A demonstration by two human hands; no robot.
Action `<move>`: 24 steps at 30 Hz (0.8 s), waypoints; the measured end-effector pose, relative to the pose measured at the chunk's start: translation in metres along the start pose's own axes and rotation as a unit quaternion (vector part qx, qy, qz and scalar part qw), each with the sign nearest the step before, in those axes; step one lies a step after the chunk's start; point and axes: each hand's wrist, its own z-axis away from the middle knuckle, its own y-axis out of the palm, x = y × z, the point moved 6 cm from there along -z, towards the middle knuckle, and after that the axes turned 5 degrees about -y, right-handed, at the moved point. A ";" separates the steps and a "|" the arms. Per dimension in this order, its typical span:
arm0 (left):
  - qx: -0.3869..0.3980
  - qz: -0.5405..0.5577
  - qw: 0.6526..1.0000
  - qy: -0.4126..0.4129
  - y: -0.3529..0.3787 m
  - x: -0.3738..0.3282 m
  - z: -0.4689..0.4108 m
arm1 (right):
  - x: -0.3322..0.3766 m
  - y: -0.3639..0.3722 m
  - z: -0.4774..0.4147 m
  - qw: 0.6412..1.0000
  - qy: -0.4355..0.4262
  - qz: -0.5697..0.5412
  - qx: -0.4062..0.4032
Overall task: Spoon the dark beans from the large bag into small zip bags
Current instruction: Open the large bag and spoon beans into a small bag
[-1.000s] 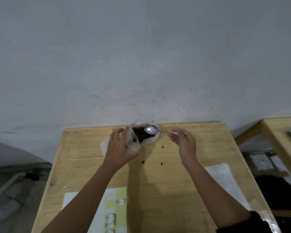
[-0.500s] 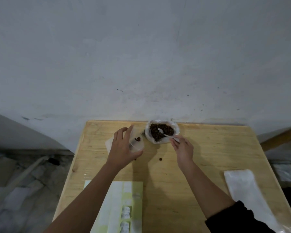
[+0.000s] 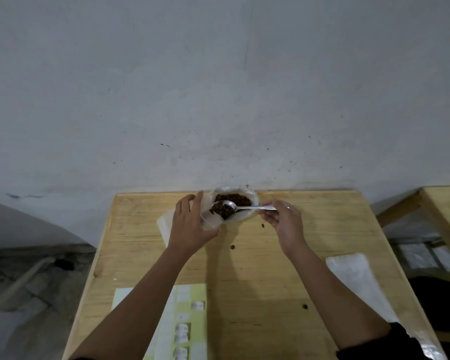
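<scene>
The large clear bag (image 3: 252,197) of dark beans (image 3: 238,198) stands open at the far edge of the wooden table (image 3: 309,229), against the wall. My left hand (image 3: 190,224) grips a small clear zip bag (image 3: 211,221) just left of it, mouth turned toward the big bag. My right hand (image 3: 283,222) pinches the handle of a metal spoon (image 3: 244,207). The spoon's bowl is heaped with beans and sits at the small bag's mouth.
Loose beans (image 3: 232,247) lie scattered on the table. A flat white bag (image 3: 359,279) lies at the right, another white sheet (image 3: 165,222) behind my left hand. A yellow-green label sheet (image 3: 190,320) lies near the front edge. A second table (image 3: 442,203) stands at far right.
The spoon has come out of the large bag loaded with beans and moved left to the small bag's mouth. My left hand still holds the small bag.
</scene>
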 end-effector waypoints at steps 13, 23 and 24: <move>-0.005 0.017 1.000 -0.018 -0.012 0.016 0.004 | -0.004 -0.001 -0.005 0.994 -0.082 0.072 0.015; -0.017 0.034 0.998 -0.040 -0.028 0.042 0.017 | -0.056 0.012 -0.005 0.972 -0.068 0.220 0.035; -0.017 0.034 0.999 -0.038 -0.029 0.044 0.018 | -0.059 0.014 -0.006 0.969 -0.066 0.235 0.042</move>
